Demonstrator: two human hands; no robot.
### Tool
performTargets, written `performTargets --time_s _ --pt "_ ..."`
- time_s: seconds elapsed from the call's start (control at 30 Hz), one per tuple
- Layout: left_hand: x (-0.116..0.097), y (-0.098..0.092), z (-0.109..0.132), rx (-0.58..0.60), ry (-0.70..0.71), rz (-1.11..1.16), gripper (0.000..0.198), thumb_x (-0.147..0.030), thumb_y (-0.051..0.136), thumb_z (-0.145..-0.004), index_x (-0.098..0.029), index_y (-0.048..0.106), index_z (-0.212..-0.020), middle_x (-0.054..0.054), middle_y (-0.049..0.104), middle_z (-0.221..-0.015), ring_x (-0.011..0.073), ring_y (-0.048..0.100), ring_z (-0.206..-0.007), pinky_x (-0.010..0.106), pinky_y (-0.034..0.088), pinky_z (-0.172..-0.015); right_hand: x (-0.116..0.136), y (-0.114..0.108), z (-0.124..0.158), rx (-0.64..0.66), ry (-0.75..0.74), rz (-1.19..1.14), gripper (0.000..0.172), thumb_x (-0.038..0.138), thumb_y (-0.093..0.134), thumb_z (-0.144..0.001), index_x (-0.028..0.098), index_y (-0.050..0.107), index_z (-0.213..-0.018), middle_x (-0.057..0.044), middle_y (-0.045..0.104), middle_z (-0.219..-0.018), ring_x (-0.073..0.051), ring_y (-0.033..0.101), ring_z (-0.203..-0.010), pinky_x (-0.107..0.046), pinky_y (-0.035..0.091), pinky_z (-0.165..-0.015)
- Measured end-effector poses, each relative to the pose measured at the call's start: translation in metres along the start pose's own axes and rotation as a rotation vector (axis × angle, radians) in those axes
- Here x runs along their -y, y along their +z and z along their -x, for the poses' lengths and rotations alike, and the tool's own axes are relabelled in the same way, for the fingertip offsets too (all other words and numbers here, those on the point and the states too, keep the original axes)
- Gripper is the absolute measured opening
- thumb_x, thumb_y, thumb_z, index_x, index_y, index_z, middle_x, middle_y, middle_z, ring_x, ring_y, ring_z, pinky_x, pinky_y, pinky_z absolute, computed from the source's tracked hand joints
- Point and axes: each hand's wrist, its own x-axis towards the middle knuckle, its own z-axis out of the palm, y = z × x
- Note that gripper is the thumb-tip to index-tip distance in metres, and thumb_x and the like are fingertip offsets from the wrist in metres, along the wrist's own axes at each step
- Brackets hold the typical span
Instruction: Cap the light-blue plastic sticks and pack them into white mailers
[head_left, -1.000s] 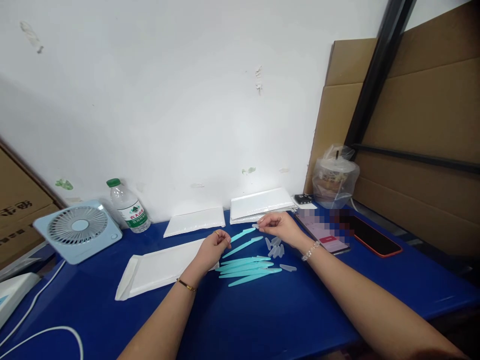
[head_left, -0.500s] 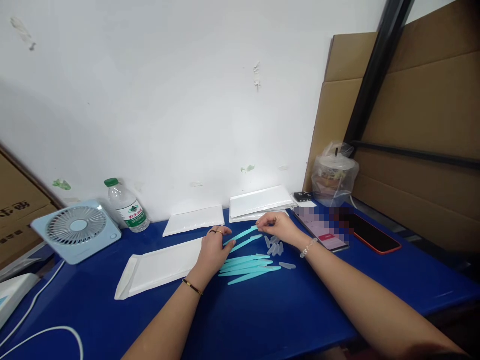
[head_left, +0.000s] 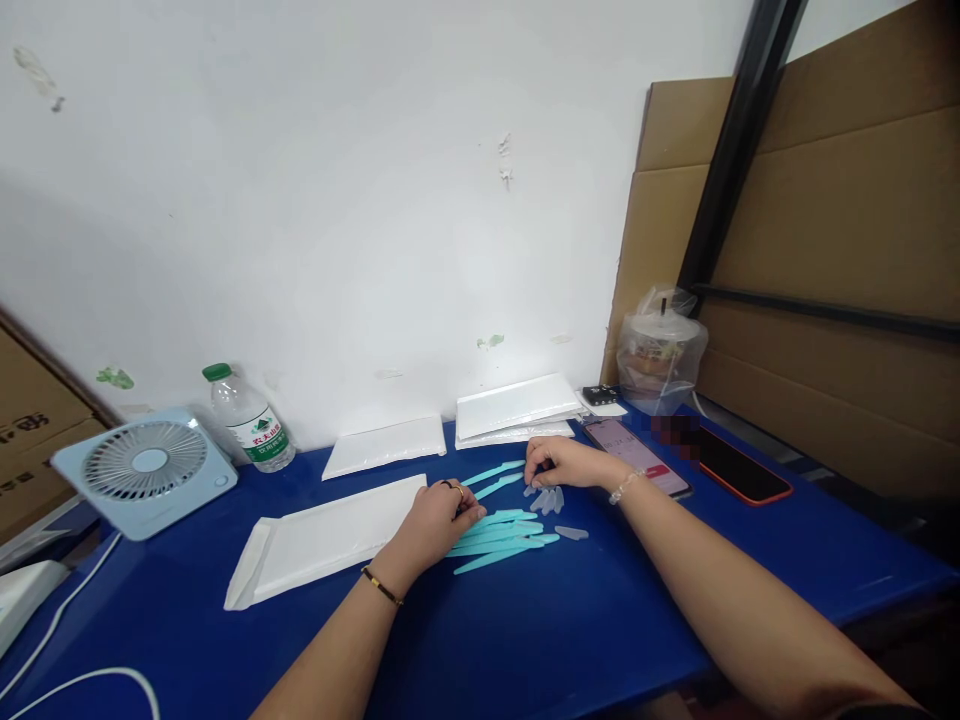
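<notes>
Several slim turquoise plastic sticks (head_left: 501,534) lie in a row on the blue table (head_left: 570,620). My left hand (head_left: 435,518) rests on the left ends of these sticks, fingers curled over them. Two more turquoise sticks (head_left: 495,472) lie just behind. My right hand (head_left: 564,462) reaches down with fingers bent onto a small heap of clear plastic caps (head_left: 547,498); one cap (head_left: 571,532) lies apart to the right. Whether either hand has something pinched is hidden by the fingers.
A white padded envelope (head_left: 322,540) lies left of my left hand, with more white envelopes (head_left: 517,405) at the wall. A small blue fan (head_left: 146,468), a water bottle (head_left: 246,418), two phones (head_left: 739,468) and a bagged drink cup (head_left: 660,352) stand around. Cardboard leans at right.
My right hand has put down the stick it held in the air and dropped onto the clear caps. My left hand has slid right and forward onto the row of sticks.
</notes>
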Motion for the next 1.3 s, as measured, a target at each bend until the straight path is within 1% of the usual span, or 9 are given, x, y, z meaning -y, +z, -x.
performTargets --time_s 0.2,0.37,0.53,0.7,0.93,1.03,1.1,1.17,1.3 --pt "-0.001 0.001 0.002 0.013 -0.011 0.038 0.017 -0.037 0.059 -0.075 -0.021 0.065 -0.077 0.003 0.063 -0.078 0.0181 0.055 -0.073 0.027 0.035 -0.061 0.005 0.004 0.002 -0.009 0.097 0.009 0.016 0.030 0.068 -0.072 0.015 0.071 -0.079 -0.004 0.058 -0.085 -0.012 0.053 -0.067 -0.021 0.042 -0.058" --pt "0.006 0.005 -0.002 -0.069 -0.076 0.160 0.023 -0.041 0.053 -0.079 -0.019 0.061 -0.079 0.001 0.061 -0.072 0.0153 0.053 -0.065 0.025 0.036 -0.058 0.017 0.004 0.002 -0.015 0.208 -0.138 0.020 0.033 0.064 -0.075 0.014 0.065 -0.079 -0.001 0.060 -0.070 -0.011 0.051 -0.059 -0.021 0.040 -0.053" --pt "0.012 0.006 -0.005 -0.114 -0.093 0.169 0.022 -0.041 0.054 -0.079 -0.020 0.060 -0.079 0.000 0.060 -0.069 0.0148 0.052 -0.064 0.024 0.036 -0.057 0.026 0.004 0.000 -0.063 0.172 -0.354 0.027 0.040 0.064 -0.074 0.014 0.062 -0.081 0.000 0.061 -0.070 -0.011 0.052 -0.061 -0.022 0.041 -0.057" --pt "0.015 0.007 -0.006 -0.102 -0.081 0.171 0.020 -0.039 0.054 -0.079 -0.020 0.059 -0.078 0.000 0.060 -0.069 0.0144 0.052 -0.063 0.024 0.036 -0.057 0.031 0.009 -0.002 -0.068 0.164 -0.360 0.023 0.036 0.065 -0.074 0.014 0.063 -0.080 0.001 0.059 -0.066 -0.009 0.049 -0.058 -0.021 0.039 -0.055" --pt "0.010 0.011 -0.007 -0.095 -0.053 0.168 0.020 -0.038 0.055 -0.081 -0.020 0.061 -0.080 -0.001 0.061 -0.070 0.0143 0.053 -0.064 0.025 0.037 -0.058 0.038 0.021 -0.007 -0.081 0.103 -0.340 0.020 0.034 0.064 -0.075 0.015 0.065 -0.081 0.000 0.061 -0.068 -0.010 0.053 -0.061 -0.022 0.041 -0.058" --pt "0.004 0.009 -0.007 -0.161 -0.040 0.080 0.020 -0.037 0.056 -0.082 -0.020 0.064 -0.088 0.003 0.064 -0.081 0.0177 0.057 -0.075 0.028 0.041 -0.067 0.032 0.023 -0.009 -0.099 0.100 -0.320 0.021 0.035 0.064 -0.075 0.015 0.066 -0.082 -0.001 0.062 -0.068 -0.011 0.054 -0.061 -0.023 0.042 -0.058" --pt "0.002 0.007 -0.007 -0.248 -0.020 0.002 0.026 -0.036 0.057 -0.081 -0.020 0.063 -0.101 0.006 0.064 -0.098 0.0216 0.057 -0.091 0.032 0.043 -0.078 0.024 0.020 -0.010 -0.141 0.131 -0.294 0.023 0.036 0.062 -0.076 0.014 0.067 -0.083 -0.001 0.062 -0.068 -0.012 0.054 -0.062 -0.023 0.042 -0.059" --pt "0.005 0.007 -0.006 -0.287 0.008 -0.053 0.033 -0.035 0.056 -0.083 -0.022 0.060 -0.112 0.007 0.060 -0.113 0.0241 0.054 -0.105 0.036 0.042 -0.088 0.017 0.017 -0.010 -0.179 0.164 -0.243 0.023 0.035 0.061 -0.077 0.014 0.067 -0.083 -0.002 0.063 -0.068 -0.012 0.054 -0.062 -0.023 0.042 -0.059" --pt "0.015 0.012 -0.007 -0.193 0.074 -0.095 0.037 -0.032 0.049 -0.088 -0.026 0.056 -0.124 0.006 0.050 -0.134 0.0232 0.048 -0.120 0.037 0.039 -0.099 0.012 0.007 -0.006 -0.215 0.204 -0.142 0.022 0.033 0.059 -0.077 0.015 0.070 -0.084 -0.004 0.066 -0.072 -0.014 0.057 -0.065 -0.023 0.042 -0.060"
